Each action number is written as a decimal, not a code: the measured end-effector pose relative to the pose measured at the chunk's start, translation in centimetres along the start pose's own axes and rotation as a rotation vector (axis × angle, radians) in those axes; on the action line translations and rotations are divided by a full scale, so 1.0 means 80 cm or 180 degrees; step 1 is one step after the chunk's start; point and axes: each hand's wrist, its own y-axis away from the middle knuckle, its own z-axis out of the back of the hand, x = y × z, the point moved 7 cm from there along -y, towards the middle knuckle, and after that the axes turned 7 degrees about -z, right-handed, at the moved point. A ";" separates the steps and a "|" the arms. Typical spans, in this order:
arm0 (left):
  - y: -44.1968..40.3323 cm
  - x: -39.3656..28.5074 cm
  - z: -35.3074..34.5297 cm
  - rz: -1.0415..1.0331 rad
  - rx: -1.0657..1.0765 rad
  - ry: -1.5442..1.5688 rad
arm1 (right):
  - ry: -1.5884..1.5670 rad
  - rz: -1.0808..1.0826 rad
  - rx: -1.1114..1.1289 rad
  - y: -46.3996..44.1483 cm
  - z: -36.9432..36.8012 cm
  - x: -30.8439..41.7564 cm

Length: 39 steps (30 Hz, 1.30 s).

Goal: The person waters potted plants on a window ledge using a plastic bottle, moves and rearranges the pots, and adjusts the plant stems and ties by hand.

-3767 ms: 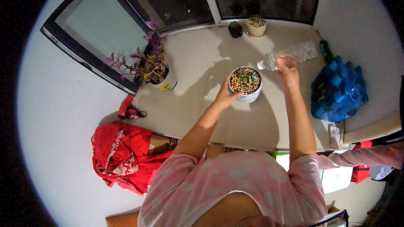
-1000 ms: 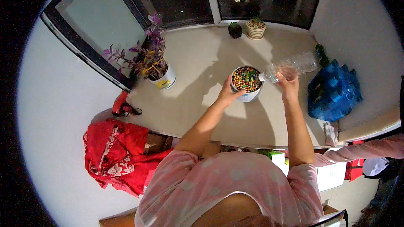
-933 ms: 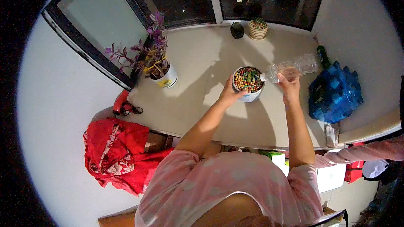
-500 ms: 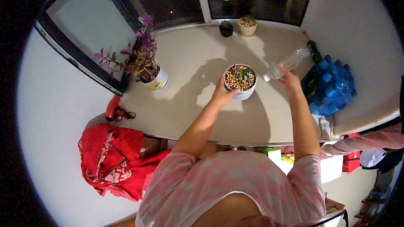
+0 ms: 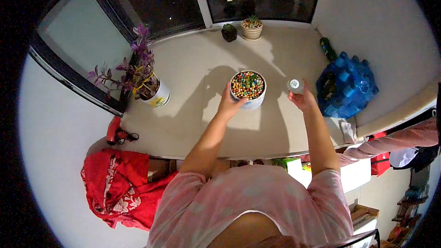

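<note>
My left hand (image 5: 229,104) grips the near left side of a white flowerpot (image 5: 253,105), its thumb along the front of the rim. Multicoloured round beads (image 5: 243,87) cover the top of the pot around a small green plant (image 5: 251,80). To the right of the pot, my right hand (image 5: 303,99) is closed around a clear plastic bottle (image 5: 289,84). The bottle's white cap (image 5: 295,84) faces me, and most of its body is hidden behind the cap and the fingers.
A purple-leaved potted plant (image 5: 159,96) stands left. By the window are a small dark pot (image 5: 228,34) and a ribbed pot (image 5: 252,32). A blue bag (image 5: 353,87) and a green bottle (image 5: 327,48) lie right. A red hair dryer (image 5: 113,130) rests at the left edge.
The bottle was lying slanted with its cap toward the pot. Now my right hand has turned it so that the cap faces me. My left hand stays on the flowerpot, and the view has shifted slightly.
</note>
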 end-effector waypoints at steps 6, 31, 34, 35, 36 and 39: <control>0.000 0.028 0.000 0.0123 -0.0054 -0.0218 | -0.0305 0.0014 0.0159 0.004 0.003 -0.005; 0.046 0.091 -0.017 0.2225 0.0642 0.2238 | 0.1006 -0.0831 0.0408 0.027 -0.106 -0.134; 0.045 0.094 -0.015 0.2155 0.0728 0.2362 | 0.0970 -0.0924 0.0580 0.017 -0.120 -0.143; 0.045 0.092 -0.016 0.2120 0.0768 0.2389 | 0.0974 -0.0925 0.0609 0.013 -0.119 -0.145; 0.046 0.094 -0.015 0.2162 0.0639 0.2398 | 0.0975 -0.0923 0.0634 0.011 -0.119 -0.147; 0.047 0.094 -0.015 0.2214 0.0386 0.2415 | 0.0833 -0.0785 0.0640 0.007 -0.119 -0.153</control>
